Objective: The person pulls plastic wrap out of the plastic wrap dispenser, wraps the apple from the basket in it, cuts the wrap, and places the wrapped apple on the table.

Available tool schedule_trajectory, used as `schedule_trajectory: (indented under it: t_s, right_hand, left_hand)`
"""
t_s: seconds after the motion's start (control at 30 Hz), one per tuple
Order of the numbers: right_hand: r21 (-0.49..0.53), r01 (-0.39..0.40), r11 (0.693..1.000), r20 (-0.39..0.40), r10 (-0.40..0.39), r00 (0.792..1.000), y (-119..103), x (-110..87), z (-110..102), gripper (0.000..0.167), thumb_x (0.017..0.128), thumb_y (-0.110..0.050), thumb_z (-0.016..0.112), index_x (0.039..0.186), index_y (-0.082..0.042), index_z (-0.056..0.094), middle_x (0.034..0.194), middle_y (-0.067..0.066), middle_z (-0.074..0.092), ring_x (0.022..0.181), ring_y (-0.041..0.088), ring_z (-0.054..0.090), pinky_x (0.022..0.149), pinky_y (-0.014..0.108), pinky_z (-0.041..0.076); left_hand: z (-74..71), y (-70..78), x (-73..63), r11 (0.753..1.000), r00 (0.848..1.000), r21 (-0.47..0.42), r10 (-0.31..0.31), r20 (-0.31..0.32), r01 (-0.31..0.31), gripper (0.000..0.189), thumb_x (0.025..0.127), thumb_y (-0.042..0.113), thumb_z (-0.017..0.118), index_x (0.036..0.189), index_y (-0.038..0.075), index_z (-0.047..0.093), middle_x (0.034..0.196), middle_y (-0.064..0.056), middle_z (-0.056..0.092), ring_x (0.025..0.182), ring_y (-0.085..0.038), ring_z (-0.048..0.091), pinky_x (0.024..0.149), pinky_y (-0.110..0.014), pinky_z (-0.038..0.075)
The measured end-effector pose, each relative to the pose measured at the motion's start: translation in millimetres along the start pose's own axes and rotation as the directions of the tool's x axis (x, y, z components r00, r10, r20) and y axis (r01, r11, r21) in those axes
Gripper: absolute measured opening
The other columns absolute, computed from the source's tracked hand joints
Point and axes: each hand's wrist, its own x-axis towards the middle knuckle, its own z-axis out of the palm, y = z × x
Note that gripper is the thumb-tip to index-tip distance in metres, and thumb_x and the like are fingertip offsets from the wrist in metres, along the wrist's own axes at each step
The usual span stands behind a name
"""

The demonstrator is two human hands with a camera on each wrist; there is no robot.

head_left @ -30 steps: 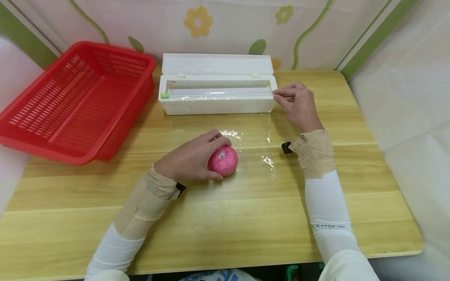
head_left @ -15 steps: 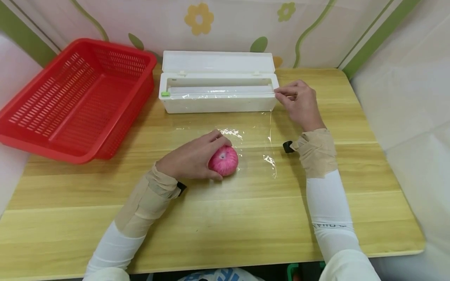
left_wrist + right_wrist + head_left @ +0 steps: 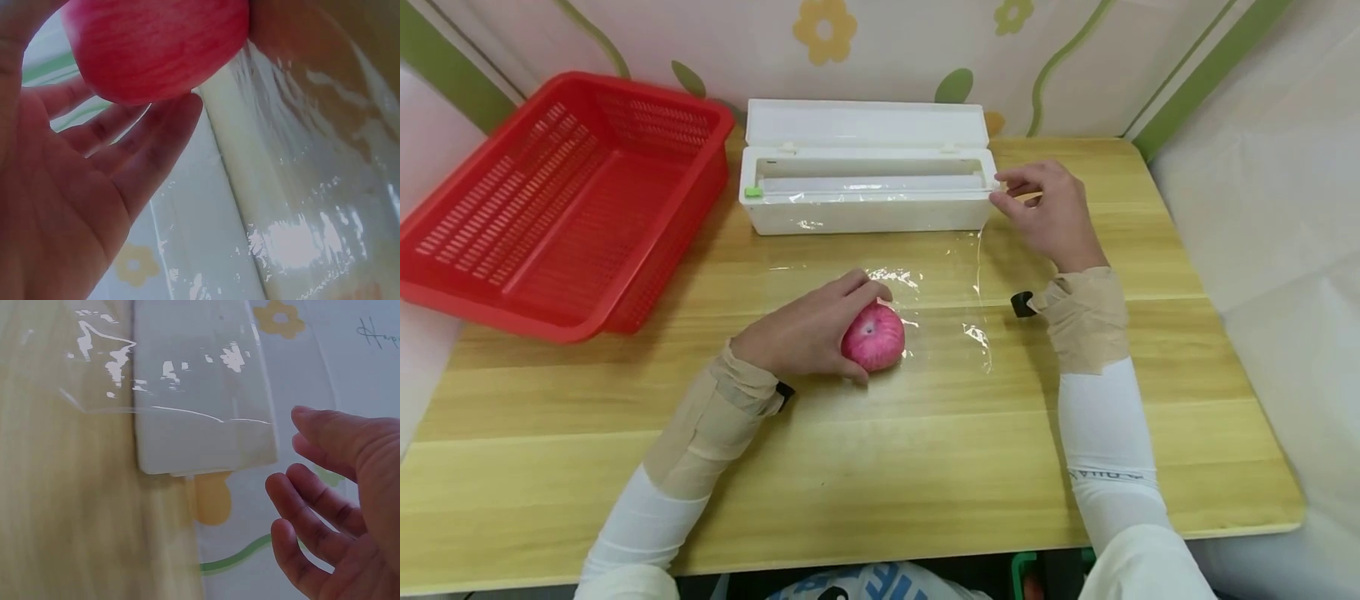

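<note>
A pink-red apple (image 3: 873,337) sits on a sheet of clear cling film (image 3: 928,312) spread over the table. My left hand (image 3: 808,329) grips the apple from its left side, thumb in front and fingers behind. In the left wrist view, fingertips (image 3: 187,115) lie against the skin of the apple (image 3: 156,44). The film runs back to a white cling film box (image 3: 868,212) with its lid up and a roll inside. My right hand (image 3: 1052,212) is at the box's right end, fingers loosely bent; the right wrist view shows nothing between its fingertips (image 3: 278,487).
An upright red plastic basket (image 3: 617,225) with slotted sides stands at the left. A green slider (image 3: 753,192) sits at the left end of the box's front edge. Behind the table (image 3: 880,492) hangs a flower-patterned cloth (image 3: 895,50).
My right hand's thumb and fingers, pinched together at the box's end before, have parted slightly and shifted a little right. My left hand keeps its grip on the apple. The head view has tilted slightly.
</note>
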Motion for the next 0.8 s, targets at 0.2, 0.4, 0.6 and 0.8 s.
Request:
schedule_trajectory:
  t_s: [0.2, 0.4, 0.6, 0.8]
  right_hand:
    - [0.009, 0.006, 1.0, -0.052, -0.006, 0.999, -3.5, -3.2, -15.7, 0.034, 0.098, -0.028, 0.077, 0.127, -0.011, 0.077, 0.114, 0.006, 0.069, 0.094, -0.002, 0.061, 0.081, 0.011, 0.051]
    - [0.048, 0.088, 0.995, -0.097, -0.083, 0.992, -21.9, -18.6, -30.4, 0.03, 0.096, -0.027, 0.079, 0.123, -0.012, 0.079, 0.104, -0.009, 0.068, 0.094, -0.003, 0.063, 0.083, 0.013, 0.051]
    - [-0.122, 0.441, 0.889, 0.102, -0.431, 0.897, -38.3, -53.5, -40.4, 0.021, 0.091, -0.009, 0.083, 0.112, -0.005, 0.079, 0.1, 0.007, 0.076, 0.092, 0.014, 0.069, 0.079, 0.018, 0.051]
    - [-0.177, 0.704, 0.688, 0.421, -0.594, 0.686, -21.6, -85.4, -39.8, 0.027, 0.081, -0.005, 0.089, 0.105, -0.003, 0.079, 0.098, 0.007, 0.073, 0.079, 0.019, 0.07, 0.069, 0.039, 0.06]
  left_hand:
    - [-5.0, 2.0, -0.6, 0.999, 1.0, 0.028, -0.014, -0.007, 0.014, 0.104, 0.071, 0.043, 0.099, 0.156, 0.018, 0.044, 0.138, -0.004, 0.051, 0.122, -0.021, 0.059, 0.099, -0.044, 0.06]
    - [-10.1, 2.1, -3.2, 0.999, 1.0, 0.051, -0.003, -0.026, 0.004, 0.094, 0.074, 0.046, 0.095, 0.151, 0.016, 0.048, 0.139, -0.002, 0.053, 0.124, -0.018, 0.057, 0.097, -0.043, 0.061]
    - [-11.0, 0.4, -4.9, 1.0, 1.0, 0.02, 0.008, -0.013, -0.008, 0.086, 0.076, 0.044, 0.094, 0.145, 0.015, 0.052, 0.136, 0.002, 0.053, 0.123, -0.016, 0.056, 0.098, -0.041, 0.06]
    - [-18.0, -1.6, -9.6, 1.0, 1.0, -0.021, 0.001, -0.014, -0.001, 0.084, 0.077, 0.041, 0.094, 0.144, 0.012, 0.054, 0.139, -0.003, 0.056, 0.123, -0.019, 0.056, 0.1, -0.039, 0.059]
